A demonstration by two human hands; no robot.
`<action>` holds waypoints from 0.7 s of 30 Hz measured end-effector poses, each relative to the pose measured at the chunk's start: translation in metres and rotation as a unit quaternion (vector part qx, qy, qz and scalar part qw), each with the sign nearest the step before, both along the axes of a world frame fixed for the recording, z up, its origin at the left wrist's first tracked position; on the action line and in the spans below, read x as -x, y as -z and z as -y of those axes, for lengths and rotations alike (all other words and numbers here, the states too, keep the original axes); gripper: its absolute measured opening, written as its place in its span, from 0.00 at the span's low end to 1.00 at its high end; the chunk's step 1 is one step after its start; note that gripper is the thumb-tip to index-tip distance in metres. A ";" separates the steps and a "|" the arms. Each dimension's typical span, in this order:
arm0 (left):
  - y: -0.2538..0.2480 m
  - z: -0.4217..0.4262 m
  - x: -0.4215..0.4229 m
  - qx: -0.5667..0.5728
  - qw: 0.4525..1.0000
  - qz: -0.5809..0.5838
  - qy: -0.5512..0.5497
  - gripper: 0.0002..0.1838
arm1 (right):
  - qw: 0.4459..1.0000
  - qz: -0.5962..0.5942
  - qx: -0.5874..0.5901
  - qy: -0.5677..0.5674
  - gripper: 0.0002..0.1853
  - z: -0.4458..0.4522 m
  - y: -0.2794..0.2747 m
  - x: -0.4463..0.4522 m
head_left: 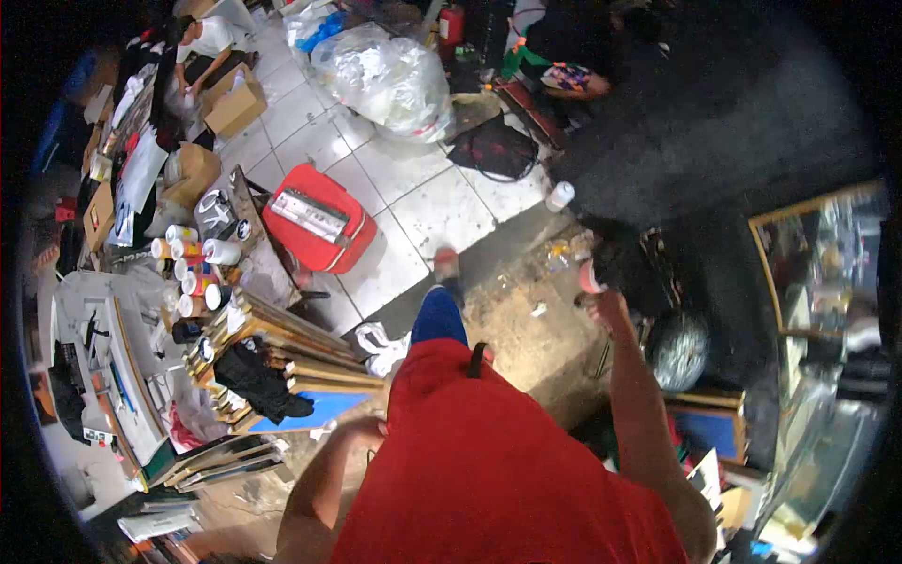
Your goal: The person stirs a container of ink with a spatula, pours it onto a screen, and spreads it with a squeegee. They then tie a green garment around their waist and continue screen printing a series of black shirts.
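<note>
My right hand point(609, 308) is stretched forward on the right, its fingers closed on a small red-and-white tub point(590, 278). The tub's far side is too blurred to make out. My left hand point(363, 432) hangs low beside my red shirt point(498, 461), its fingers partly hidden and blurred. Nearest to that hand are a blue-meshed frame point(315, 411) and a stack of wooden frames point(319, 365), with a black cloth point(252, 376) draped over them. A white cloth point(381, 348) lies on the floor by my leg.
A red case-like object point(324, 221) stands on white tiles point(413, 235). Several paint tubs point(199, 273) crowd a bench at left. Beyond lie a large clear plastic bag point(390, 80) and a black bag point(493, 148). Another person point(211, 42) bends over a cardboard box point(235, 103).
</note>
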State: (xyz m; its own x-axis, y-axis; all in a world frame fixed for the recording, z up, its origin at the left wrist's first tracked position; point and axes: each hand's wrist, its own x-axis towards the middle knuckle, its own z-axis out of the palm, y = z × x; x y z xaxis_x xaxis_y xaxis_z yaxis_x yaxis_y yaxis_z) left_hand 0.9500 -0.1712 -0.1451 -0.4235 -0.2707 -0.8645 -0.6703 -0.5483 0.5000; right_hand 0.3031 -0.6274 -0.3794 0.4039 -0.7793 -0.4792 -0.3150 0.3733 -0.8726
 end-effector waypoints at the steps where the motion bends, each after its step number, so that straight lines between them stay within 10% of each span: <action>1: 0.001 0.005 0.010 -0.019 0.999 -0.025 -0.025 0.19 | 0.895 -0.360 0.181 -0.193 0.17 0.078 -0.030 -0.034; 2: 0.006 0.013 0.021 -0.019 0.998 -0.036 -0.057 0.20 | 0.738 -0.507 0.347 -0.279 0.16 0.118 -0.108 -0.097; 5: 0.030 0.067 0.040 0.048 0.983 -0.038 -0.173 0.21 | 0.796 -0.419 0.425 -0.101 0.15 0.287 -0.054 -0.118; 8: -0.087 0.226 0.002 -0.035 0.992 -0.018 -0.120 0.23 | 0.684 -0.447 0.404 -0.411 0.14 0.342 -0.197 -0.226; 9: -0.092 0.256 -0.006 -0.037 0.990 -0.020 -0.132 0.23 | 0.679 -0.443 0.407 -0.421 0.14 0.368 -0.190 -0.232; 11: -0.106 0.308 -0.027 0.020 0.978 -0.110 -0.178 0.23 | 0.866 -0.443 0.151 -0.177 0.12 0.412 -0.150 -0.233; 13: -0.148 0.372 -0.046 0.028 0.961 -0.157 -0.228 0.23 | 0.850 -0.419 0.190 -0.256 0.12 0.456 -0.119 -0.225; 16: -0.153 0.423 -0.039 0.016 0.958 -0.100 -0.270 0.23 | 0.778 -0.544 0.109 -0.294 0.15 0.483 -0.240 -0.321; 21: -0.111 0.484 0.011 -0.013 0.932 0.045 -0.359 0.22 | 0.767 -0.552 0.101 -0.313 0.20 0.630 -0.141 -0.331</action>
State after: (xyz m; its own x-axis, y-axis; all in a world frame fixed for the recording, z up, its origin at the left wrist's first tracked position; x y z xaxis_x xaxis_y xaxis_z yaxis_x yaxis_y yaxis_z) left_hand 0.9394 -0.6550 -0.0343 -0.0663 -0.4353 -0.8978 -0.1655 -0.8826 0.4401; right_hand 0.6339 -1.2577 -0.2381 0.1645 -0.7020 -0.6929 -0.9651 -0.2596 0.0339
